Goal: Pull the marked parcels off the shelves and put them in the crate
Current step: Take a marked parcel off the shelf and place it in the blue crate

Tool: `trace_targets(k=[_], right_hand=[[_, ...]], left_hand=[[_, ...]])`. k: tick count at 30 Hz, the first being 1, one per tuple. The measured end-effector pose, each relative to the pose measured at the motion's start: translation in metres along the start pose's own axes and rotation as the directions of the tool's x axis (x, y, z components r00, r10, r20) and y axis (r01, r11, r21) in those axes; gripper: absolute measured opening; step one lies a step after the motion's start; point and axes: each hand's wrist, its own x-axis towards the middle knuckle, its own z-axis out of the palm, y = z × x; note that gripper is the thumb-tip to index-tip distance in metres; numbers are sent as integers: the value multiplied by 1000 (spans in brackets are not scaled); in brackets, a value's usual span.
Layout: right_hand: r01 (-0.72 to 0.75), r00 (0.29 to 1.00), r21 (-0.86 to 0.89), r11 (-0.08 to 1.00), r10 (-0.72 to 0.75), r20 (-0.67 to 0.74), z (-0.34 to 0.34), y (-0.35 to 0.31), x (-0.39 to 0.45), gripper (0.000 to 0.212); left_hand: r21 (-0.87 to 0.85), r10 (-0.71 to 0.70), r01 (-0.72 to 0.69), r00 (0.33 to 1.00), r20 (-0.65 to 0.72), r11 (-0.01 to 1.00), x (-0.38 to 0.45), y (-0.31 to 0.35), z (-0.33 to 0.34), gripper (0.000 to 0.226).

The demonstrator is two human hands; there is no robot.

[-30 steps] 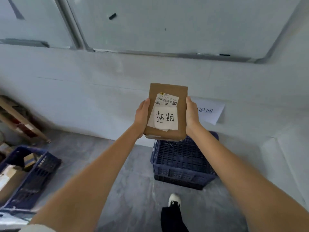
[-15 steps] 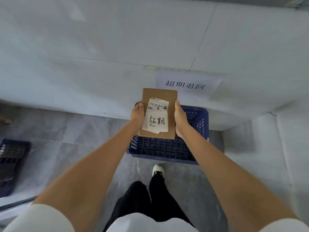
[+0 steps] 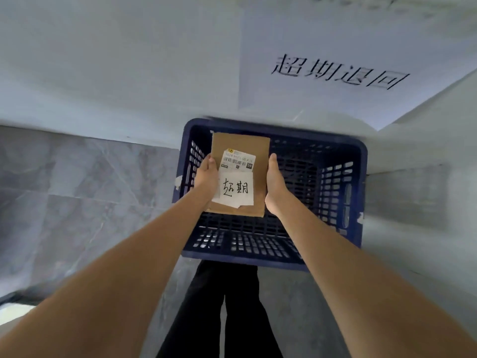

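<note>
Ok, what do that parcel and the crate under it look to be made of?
Parcel: brown matte cardboard by its dull tan face, with a printed barcode label and a torn white paper note, handwritten. Crate: dark blue, probably moulded plastic, judging by its lattice walls and rounded rim. Floor: grey veined tile, stone-look.

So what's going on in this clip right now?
A person holds a flat brown parcel between both hands, left hand and right hand on its side edges. It carries a barcode label and a handwritten note. The parcel is over the open blue crate on the floor by the wall, under a paper sign, not yet let go.
</note>
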Motion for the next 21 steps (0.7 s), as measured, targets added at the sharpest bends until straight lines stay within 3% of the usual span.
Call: trace_targets(k=[3,5,8,9,12,13,18,21], right_hand=[[-33,999,26,999,33,-10,6,10,22,82],[-42,999,23,999,43,-5,11,18,43,90],[-53,998,54,997,52,23,11,37,91,121],[-69,997,51,996,67,26,13,34,92,119],[-77,997,50,996,75,32,23,21,86,73],[-77,996,66,995,75,40,24,21,91,67],[-68,996,-14,998,68,66,35,19,103,60],[-111,990,-19,994,112,89,40,23,108,69]], left_hand=[[17,-46,45,999,29,999,33,-19,13,45],[26,-94,94,995,27,995,52,-26,18,47],[-30,-152,153,987,49,988,77,-32,24,46],[-59,-175,178,983,47,982,84,-33,25,44],[-122,-230,232,973,32,965,102,-33,23,38],[-124,-235,236,972,28,964,107,-34,23,37],[-42,-202,201,979,-13,979,120,-33,19,39],[-53,-167,167,986,4,985,127,-37,16,40]])
